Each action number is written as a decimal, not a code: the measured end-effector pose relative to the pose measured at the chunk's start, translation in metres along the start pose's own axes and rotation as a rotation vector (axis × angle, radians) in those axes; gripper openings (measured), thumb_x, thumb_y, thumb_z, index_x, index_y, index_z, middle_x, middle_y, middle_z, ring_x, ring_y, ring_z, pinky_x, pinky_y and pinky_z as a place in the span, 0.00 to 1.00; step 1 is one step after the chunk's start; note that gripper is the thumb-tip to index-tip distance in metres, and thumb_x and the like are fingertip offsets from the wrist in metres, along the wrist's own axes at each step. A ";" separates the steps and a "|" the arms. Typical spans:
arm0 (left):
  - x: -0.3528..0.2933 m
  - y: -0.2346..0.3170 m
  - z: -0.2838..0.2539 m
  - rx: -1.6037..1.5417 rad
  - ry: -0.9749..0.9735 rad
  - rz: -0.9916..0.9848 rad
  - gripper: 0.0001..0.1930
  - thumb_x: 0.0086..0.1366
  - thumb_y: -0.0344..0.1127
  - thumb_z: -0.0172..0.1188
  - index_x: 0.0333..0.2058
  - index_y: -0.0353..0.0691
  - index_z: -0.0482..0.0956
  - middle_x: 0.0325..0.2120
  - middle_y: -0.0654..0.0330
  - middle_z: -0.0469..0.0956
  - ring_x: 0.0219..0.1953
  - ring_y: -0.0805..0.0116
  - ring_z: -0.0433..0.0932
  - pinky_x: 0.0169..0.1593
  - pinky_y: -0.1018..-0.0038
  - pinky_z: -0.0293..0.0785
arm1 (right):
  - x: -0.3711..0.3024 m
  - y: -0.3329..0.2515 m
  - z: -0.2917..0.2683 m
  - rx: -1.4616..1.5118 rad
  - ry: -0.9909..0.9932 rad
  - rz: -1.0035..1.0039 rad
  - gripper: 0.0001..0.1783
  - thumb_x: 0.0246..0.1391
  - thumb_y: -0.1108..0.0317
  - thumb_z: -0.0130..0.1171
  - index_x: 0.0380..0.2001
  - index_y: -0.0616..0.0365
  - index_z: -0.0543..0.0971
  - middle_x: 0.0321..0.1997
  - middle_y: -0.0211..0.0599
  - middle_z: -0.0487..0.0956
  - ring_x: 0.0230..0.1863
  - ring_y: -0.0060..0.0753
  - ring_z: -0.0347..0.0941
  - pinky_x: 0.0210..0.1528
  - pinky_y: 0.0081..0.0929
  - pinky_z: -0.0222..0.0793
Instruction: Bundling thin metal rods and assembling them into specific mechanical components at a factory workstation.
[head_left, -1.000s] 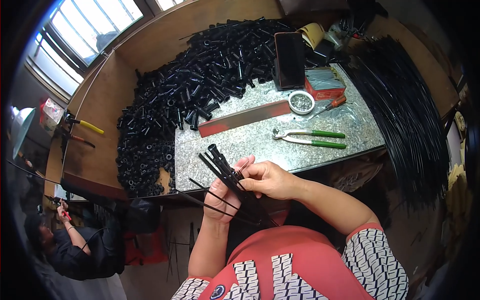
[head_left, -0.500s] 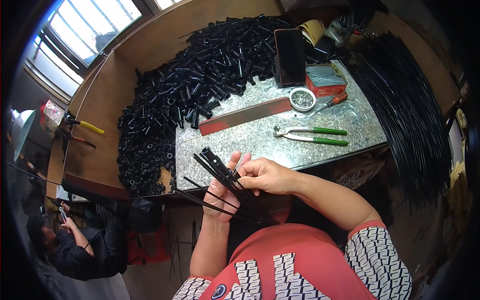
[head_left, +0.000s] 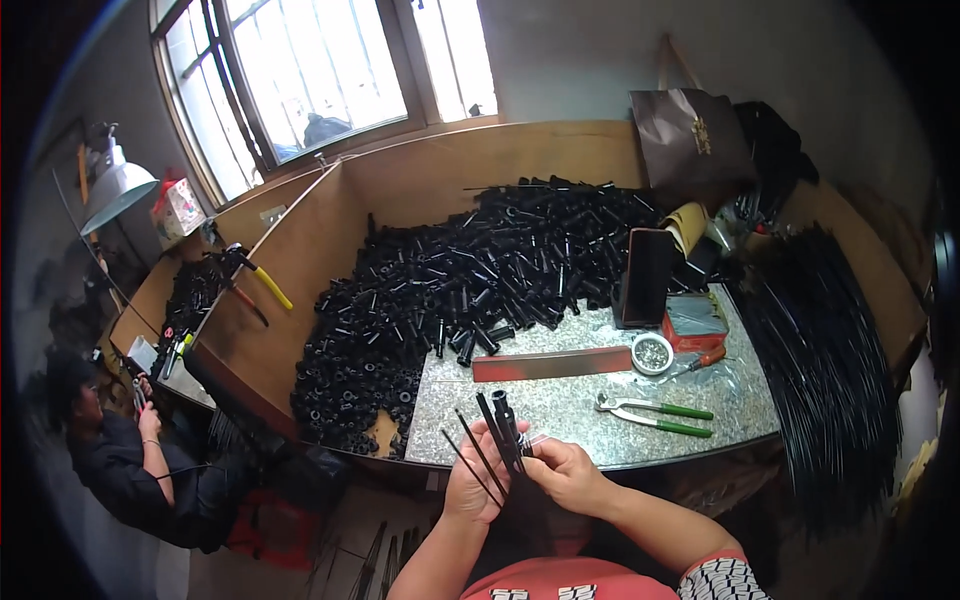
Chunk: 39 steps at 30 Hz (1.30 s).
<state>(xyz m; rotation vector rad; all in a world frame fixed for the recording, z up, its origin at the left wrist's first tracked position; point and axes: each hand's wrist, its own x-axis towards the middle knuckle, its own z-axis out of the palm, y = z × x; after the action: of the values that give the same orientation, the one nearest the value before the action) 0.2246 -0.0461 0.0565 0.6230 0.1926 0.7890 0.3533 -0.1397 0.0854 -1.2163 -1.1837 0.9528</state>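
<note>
My left hand point(head_left: 468, 492) is closed round several thin black rods point(head_left: 470, 466) and a black tubular part point(head_left: 503, 422), which point up and lean slightly left. The rods fan out on the left, while the tube stands at the right of the bunch with its open end on top. Against the tube's right side, the fingers and thumb of my right hand point(head_left: 568, 476) are pinched together. Thin pale slivers show by its fingertips, too small to name. Both hands are at the front edge of the speckled worktop point(head_left: 560, 440).
A large heap of black tubular parts point(head_left: 470, 270) covers the back left. Green-handled pincers point(head_left: 655, 410), a long flat bar point(head_left: 550, 364), a white bowl of small metal bits point(head_left: 652, 354) and a phone point(head_left: 645, 275) lie or stand beyond. Long black rods point(head_left: 820, 360) lie right. A co-worker point(head_left: 140, 460) sits left.
The view has tilted up, showing more of the window and wall. The tube and rods stand more upright, and both hands still hold the bunch together.
</note>
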 end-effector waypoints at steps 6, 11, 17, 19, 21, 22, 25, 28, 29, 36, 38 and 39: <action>-0.009 0.008 0.014 0.333 0.062 0.352 0.23 0.70 0.49 0.49 0.46 0.30 0.73 0.42 0.57 0.77 0.45 0.70 0.75 0.53 0.72 0.68 | 0.016 0.006 0.007 -0.216 0.064 -0.188 0.10 0.59 0.69 0.54 0.27 0.65 0.76 0.23 0.35 0.70 0.24 0.25 0.66 0.26 0.26 0.62; -0.017 0.029 0.026 0.634 0.206 0.356 0.14 0.59 0.24 0.64 0.44 0.30 0.74 0.36 0.63 0.78 0.37 0.78 0.76 0.44 0.82 0.72 | 0.027 0.003 0.026 -0.229 0.097 -0.300 0.12 0.57 0.71 0.53 0.22 0.66 0.70 0.21 0.43 0.66 0.22 0.39 0.64 0.27 0.32 0.60; -0.020 0.043 0.029 0.724 0.198 0.312 0.10 0.60 0.24 0.63 0.41 0.31 0.76 0.34 0.65 0.78 0.34 0.83 0.74 0.39 0.84 0.71 | 0.030 0.005 0.032 -0.210 0.119 -0.273 0.12 0.58 0.69 0.54 0.24 0.66 0.71 0.20 0.43 0.66 0.22 0.36 0.64 0.27 0.32 0.60; -0.021 0.041 0.029 0.720 0.237 0.375 0.10 0.61 0.23 0.62 0.41 0.30 0.76 0.33 0.66 0.78 0.34 0.83 0.74 0.39 0.85 0.71 | 0.031 0.006 0.034 -0.164 0.123 -0.279 0.11 0.58 0.69 0.55 0.25 0.66 0.72 0.20 0.42 0.66 0.22 0.36 0.63 0.27 0.32 0.60; -0.018 0.040 0.022 0.718 0.279 0.370 0.10 0.62 0.23 0.61 0.42 0.29 0.76 0.33 0.66 0.78 0.33 0.83 0.73 0.39 0.85 0.71 | 0.031 0.007 0.034 -0.201 0.106 -0.292 0.11 0.58 0.69 0.56 0.26 0.66 0.72 0.20 0.41 0.66 0.22 0.34 0.63 0.27 0.31 0.60; -0.018 0.039 0.019 0.714 0.274 0.367 0.10 0.62 0.23 0.60 0.42 0.29 0.76 0.33 0.66 0.78 0.33 0.83 0.73 0.39 0.85 0.71 | 0.031 0.009 0.035 -0.185 0.112 -0.293 0.12 0.58 0.69 0.57 0.24 0.65 0.71 0.20 0.40 0.65 0.22 0.32 0.63 0.26 0.30 0.59; -0.020 0.042 0.019 0.695 0.243 0.357 0.10 0.61 0.23 0.62 0.41 0.29 0.77 0.32 0.66 0.79 0.32 0.84 0.73 0.37 0.85 0.71 | 0.027 0.008 0.035 -0.198 0.101 -0.236 0.14 0.58 0.68 0.57 0.22 0.64 0.70 0.18 0.37 0.65 0.20 0.27 0.62 0.23 0.29 0.58; -0.021 0.046 0.015 0.949 0.241 0.380 0.13 0.55 0.24 0.68 0.39 0.32 0.78 0.29 0.66 0.79 0.29 0.82 0.75 0.33 0.84 0.73 | 0.021 0.008 0.037 -0.197 0.094 -0.146 0.13 0.55 0.67 0.61 0.24 0.64 0.71 0.17 0.39 0.69 0.19 0.31 0.64 0.24 0.29 0.62; -0.021 0.046 0.011 0.952 0.243 0.376 0.13 0.55 0.24 0.68 0.39 0.32 0.78 0.29 0.66 0.79 0.29 0.82 0.75 0.33 0.84 0.73 | 0.021 0.010 0.037 -0.193 0.095 -0.143 0.13 0.55 0.67 0.61 0.24 0.64 0.71 0.17 0.39 0.69 0.19 0.31 0.64 0.24 0.29 0.62; -0.022 0.049 -0.005 0.631 0.144 0.345 0.12 0.54 0.22 0.68 0.38 0.35 0.78 0.30 0.67 0.79 0.31 0.80 0.75 0.37 0.83 0.72 | 0.026 0.009 0.031 0.001 -0.077 0.097 0.13 0.56 0.63 0.62 0.27 0.58 0.70 0.19 0.25 0.70 0.19 0.14 0.66 0.19 0.16 0.62; -0.022 0.050 -0.005 0.606 0.123 0.330 0.12 0.54 0.23 0.68 0.38 0.35 0.78 0.32 0.66 0.79 0.32 0.80 0.75 0.39 0.82 0.72 | 0.029 0.010 0.027 0.135 -0.164 0.224 0.12 0.56 0.64 0.62 0.29 0.57 0.70 0.25 0.26 0.72 0.20 0.15 0.67 0.19 0.16 0.64; -0.022 0.050 -0.005 0.579 0.104 0.321 0.13 0.55 0.24 0.68 0.39 0.35 0.78 0.33 0.65 0.79 0.34 0.79 0.75 0.40 0.81 0.72 | 0.031 0.013 0.025 0.138 -0.159 0.226 0.12 0.56 0.64 0.62 0.29 0.57 0.70 0.25 0.26 0.72 0.20 0.15 0.67 0.19 0.16 0.64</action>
<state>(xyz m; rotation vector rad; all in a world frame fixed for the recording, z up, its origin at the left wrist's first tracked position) 0.1771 -0.0321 0.0809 1.1796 0.4312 1.0866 0.3344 -0.1028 0.0759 -1.1970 -1.0984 1.2992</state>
